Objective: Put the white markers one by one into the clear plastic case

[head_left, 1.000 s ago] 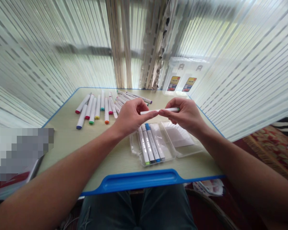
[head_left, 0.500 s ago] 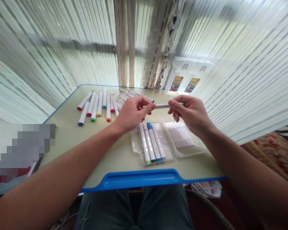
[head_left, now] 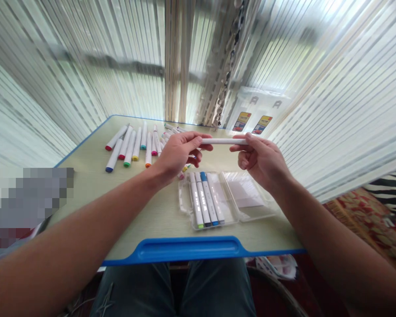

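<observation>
Head view: my left hand and right hand each pinch one end of a white marker, held level between them. Below both hands, the open clear case holds four markers.

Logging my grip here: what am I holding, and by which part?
A white marker: left hand pinches its left end, right hand its right end.
</observation>
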The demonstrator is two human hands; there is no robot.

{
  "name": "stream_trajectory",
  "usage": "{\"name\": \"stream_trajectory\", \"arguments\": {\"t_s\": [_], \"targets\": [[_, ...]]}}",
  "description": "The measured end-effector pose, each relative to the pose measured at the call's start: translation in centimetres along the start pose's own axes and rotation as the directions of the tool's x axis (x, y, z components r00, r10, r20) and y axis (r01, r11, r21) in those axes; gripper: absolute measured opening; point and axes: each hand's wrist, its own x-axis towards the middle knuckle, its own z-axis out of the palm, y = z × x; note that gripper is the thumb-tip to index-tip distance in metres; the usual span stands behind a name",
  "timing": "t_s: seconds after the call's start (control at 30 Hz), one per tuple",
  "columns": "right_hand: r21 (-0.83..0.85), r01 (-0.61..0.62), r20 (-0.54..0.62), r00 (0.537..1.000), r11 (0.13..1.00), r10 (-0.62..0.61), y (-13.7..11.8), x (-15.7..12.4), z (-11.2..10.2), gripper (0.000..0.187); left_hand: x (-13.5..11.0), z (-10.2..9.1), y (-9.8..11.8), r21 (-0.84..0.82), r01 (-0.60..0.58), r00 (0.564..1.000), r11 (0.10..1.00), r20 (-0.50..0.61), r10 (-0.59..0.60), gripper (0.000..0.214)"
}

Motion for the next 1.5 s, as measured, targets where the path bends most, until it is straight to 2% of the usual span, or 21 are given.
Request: {"name": "stream_trajectory", "arguments": {"t_s": [0.2,0.57,0.8,0.97,1.17,1.37,1.5], "targets": [[0.024,-0.024,-0.032,0.999,0.999,0.025,0.0,0.2,-0.1,0.02,-0.1,0.1,0.0,-0.053,0.0,1.0,0.999,0.018,0.001,0.022],[-0.024,-0.017,-0.023,1.0,1.0,0.016,0.2,0.1,-0.2,0.02,-0.2,0.2,0.0,0.082,0.007,1.0,0.997,-0.018,-0.006,0.021],[-0.109,0.019,0.017,1.0,0.994,-0.017,0.3,-0.2,0.0,0.024,-0.1,-0.1,-0.4,0.171,-0.063,0.998,0.983,0.005,0.063,0.007],[-0.178,0.061,0.059,0.997,0.982,-0.051,0.5,-0.4,0.1,0.028,-0.3,0.0,-0.4,0.243,-0.094,0.996,0.966,0.022,0.091,0.017],[-0.305,0.132,0.096,0.99,0.943,-0.107,0.8,-0.7,0.3,0.034,-0.8,0.5,0.2,0.362,-0.043,0.999,0.931,-0.01,0.05,0.035],[-0.437,0.154,0.102,0.987,0.886,-0.122,0.7,-1.0,0.5,0.043,-0.5,0.3,-0.3,0.441,-0.128,0.992,0.888,0.034,0.125,0.042],[-0.491,0.152,0.085,0.988,0.858,-0.126,0.5,-1.1,0.6,0.047,-0.4,0.2,-0.5,0.446,-0.137,0.99,0.884,0.034,0.136,0.043]]}}
